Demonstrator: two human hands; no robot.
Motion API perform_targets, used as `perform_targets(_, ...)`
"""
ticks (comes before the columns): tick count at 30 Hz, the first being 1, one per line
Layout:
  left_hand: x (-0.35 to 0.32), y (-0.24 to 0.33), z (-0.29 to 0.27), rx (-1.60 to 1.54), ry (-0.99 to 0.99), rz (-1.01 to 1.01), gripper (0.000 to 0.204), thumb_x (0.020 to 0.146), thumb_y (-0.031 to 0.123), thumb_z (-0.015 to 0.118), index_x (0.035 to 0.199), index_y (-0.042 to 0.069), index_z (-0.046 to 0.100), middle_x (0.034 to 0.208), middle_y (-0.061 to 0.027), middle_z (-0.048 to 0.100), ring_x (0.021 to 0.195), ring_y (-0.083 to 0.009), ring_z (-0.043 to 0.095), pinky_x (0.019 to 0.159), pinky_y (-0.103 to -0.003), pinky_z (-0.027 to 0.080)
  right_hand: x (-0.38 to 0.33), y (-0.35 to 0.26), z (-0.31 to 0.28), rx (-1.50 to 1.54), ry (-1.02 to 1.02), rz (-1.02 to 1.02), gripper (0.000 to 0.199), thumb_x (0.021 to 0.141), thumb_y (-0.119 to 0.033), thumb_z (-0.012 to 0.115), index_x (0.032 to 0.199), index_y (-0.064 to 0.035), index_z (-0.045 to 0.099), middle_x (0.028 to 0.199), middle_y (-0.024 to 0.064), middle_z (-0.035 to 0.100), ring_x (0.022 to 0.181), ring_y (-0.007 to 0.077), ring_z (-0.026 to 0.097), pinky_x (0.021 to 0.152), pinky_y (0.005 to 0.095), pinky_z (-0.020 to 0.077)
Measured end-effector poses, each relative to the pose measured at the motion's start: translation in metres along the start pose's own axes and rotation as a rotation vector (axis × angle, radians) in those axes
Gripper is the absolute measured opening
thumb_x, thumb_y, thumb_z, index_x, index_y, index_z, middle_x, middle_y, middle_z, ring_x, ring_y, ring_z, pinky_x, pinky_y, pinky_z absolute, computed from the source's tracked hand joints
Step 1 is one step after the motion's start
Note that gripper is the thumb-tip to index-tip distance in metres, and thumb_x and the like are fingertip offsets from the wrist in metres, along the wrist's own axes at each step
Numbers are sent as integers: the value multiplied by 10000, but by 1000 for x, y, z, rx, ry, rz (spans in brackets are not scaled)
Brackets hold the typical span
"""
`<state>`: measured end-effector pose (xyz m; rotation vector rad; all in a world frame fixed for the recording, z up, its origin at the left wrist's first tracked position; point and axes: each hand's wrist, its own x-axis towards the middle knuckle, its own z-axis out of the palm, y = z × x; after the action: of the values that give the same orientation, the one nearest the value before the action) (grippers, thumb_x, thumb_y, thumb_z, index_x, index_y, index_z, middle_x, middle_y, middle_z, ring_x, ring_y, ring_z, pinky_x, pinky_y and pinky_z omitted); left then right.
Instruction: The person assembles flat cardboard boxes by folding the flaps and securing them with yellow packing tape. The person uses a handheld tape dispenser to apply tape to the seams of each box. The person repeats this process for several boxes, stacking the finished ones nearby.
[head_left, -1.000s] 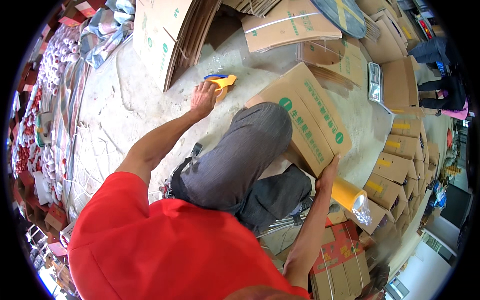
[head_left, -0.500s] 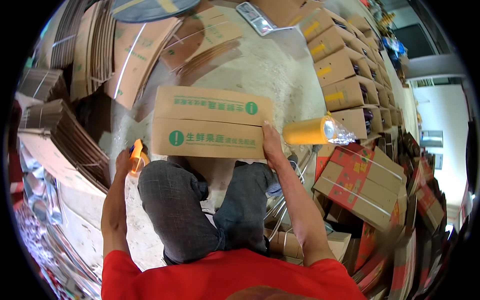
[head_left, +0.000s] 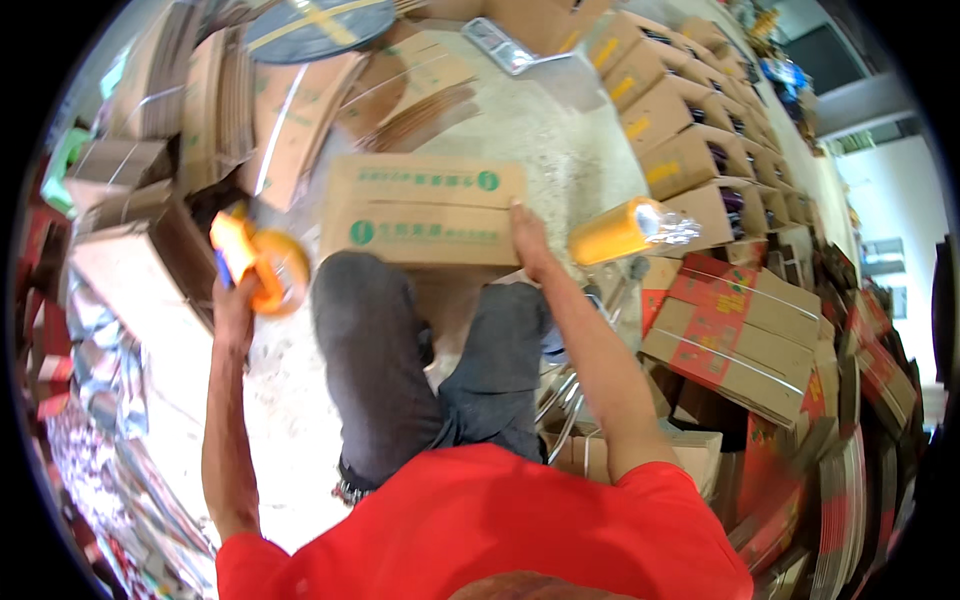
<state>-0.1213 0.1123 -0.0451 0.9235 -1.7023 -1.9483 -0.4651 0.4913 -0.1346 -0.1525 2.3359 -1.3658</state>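
My left hand (head_left: pixel 234 305) grips an orange tape dispenser (head_left: pixel 243 257) carrying a wide roll of yellowish tape, raised to the left of my knees. My right hand (head_left: pixel 530 240) rests on the right end of a brown cardboard box (head_left: pixel 425 215) with green print, fingers over its edge. The box stands in front of my knees, its two top flaps folded together along a middle seam. Right of that hand, apart from it, lies a yellow roll (head_left: pixel 612 232) with shiny clear film at its end.
Flat cardboard stacks, some strapped (head_left: pixel 295 125), stand at the left and far side. A round grey lid (head_left: pixel 320 28) lies on them. Rows of open boxes (head_left: pixel 690 165) holding dark goods run along the right. Nearer sits a strapped red-and-brown carton bundle (head_left: pixel 735 335).
My left hand has lifted the tape dispenser up from near the floor, forward and leftward in view. My right hand stays at the box's right end. The whole view has shifted slightly.
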Motion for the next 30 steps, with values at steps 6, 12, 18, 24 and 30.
perform_targets(6, 32, 101, 118, 418, -200, 450, 615, 825, 295, 887, 1285, 1, 604, 1088, -50, 641, 967, -135, 604, 871, -306, 509, -15, -24, 5, 284, -20, 33, 659, 1067, -510, 493, 1386, 61, 575, 1266, 167, 665, 1131, 234, 605, 1007, 370, 465)
perform_targets(12, 57, 99, 238, 560, -528, 700, 620, 780, 396, 913, 1167, 28, 599, 985, -114, 654, 892, -201, 635, 819, -356, 521, -6, -9, 7, 332, 51, 23, 553, 1063, -411, 520, 1385, 34, 593, 1284, 173, 673, 1145, 258, 611, 1016, 384, 462)
perform_targets(18, 83, 58, 282, 728, -649, 846, 698, 754, 524, 893, 1147, 35, 586, 1000, -169, 681, 891, -359, 677, 802, -422, 536, -4, -3, 14, 318, 127, 8, 553, 1027, -432, 549, 1346, 15, 618, 1207, 198, 701, 1109, 305, 647, 993, 404, 478)
perform_targets(24, 92, 63, 285, 806, -737, 817, 718, 773, 542, 875, 1182, 46, 556, 982, -172, 685, 892, -370, 695, 794, -418, 549, -8, -14, 13, 233, 157, 29, 564, 1019, -461, 535, 1314, 9, 633, 1242, 264, 687, 1170, 430, 639, 1013, 460, 476)
perform_targets(30, 92, 68, 290, 826, -765, 875, 703, 797, 563, 846, 1145, 39, 533, 954, -194, 669, 886, -412, 680, 779, -450, 537, -17, -22, 14, -414, 821, -440, 526, 1037, -464, 502, 1220, 3, 663, 1122, 248, 702, 1053, 441, 646, 918, 447, 504)
